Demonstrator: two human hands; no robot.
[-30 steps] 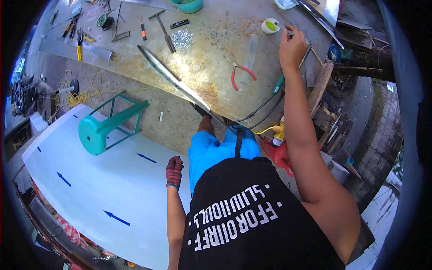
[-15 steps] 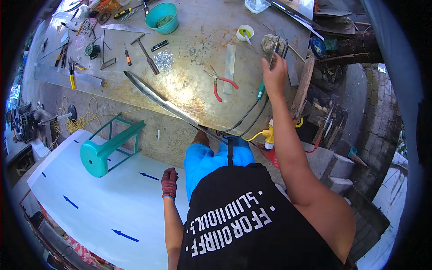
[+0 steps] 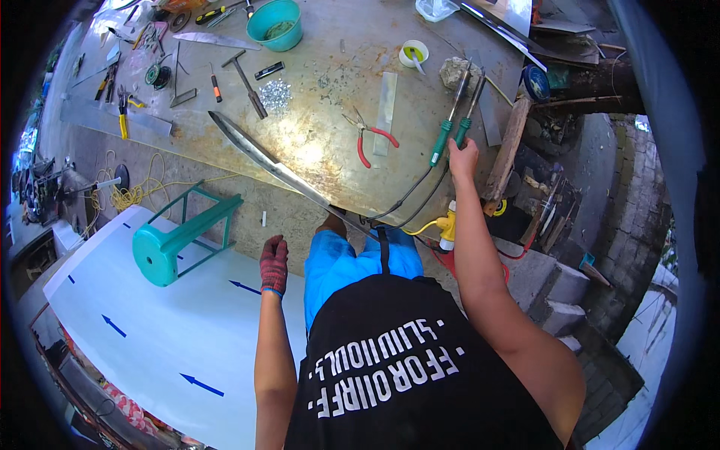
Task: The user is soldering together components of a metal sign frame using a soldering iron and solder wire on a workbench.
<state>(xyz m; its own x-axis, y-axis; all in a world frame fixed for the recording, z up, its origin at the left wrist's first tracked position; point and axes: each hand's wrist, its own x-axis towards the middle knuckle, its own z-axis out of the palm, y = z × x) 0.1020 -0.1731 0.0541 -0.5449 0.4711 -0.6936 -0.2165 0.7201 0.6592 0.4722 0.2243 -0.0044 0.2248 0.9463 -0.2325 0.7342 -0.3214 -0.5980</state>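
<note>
My bare right hand [image 3: 463, 157] is closed round the lower end of the green handle of one soldering iron [image 3: 466, 124]. A second green-handled soldering iron [image 3: 442, 139] lies beside it, both tips pointing at a rough stone [image 3: 454, 73]. To their left are red-handled pliers [image 3: 365, 138] and a flat metal strip [image 3: 385, 112]. My left hand [image 3: 274, 264], in a red and dark knitted glove, hangs away from the table with nothing visible in it, its fingers loosely extended. A long curved metal blade [image 3: 259, 155] lies over the table's near edge, its lower end reaching toward my lap.
A teal stool [image 3: 154, 259] stands near a white sheet [image 3: 150, 330] with blue arrows. On the table [image 3: 315, 82] are a green basin [image 3: 292, 37], a hammer [image 3: 246, 84], metal scraps [image 3: 275, 95] and a white cup [image 3: 413, 52]. Black cables [image 3: 412, 196] run off the near edge.
My right hand has moved down from the irons' metal shafts to the handle of one, uncovering both irons. My left hand has shifted up and left, its fingers straightening.
</note>
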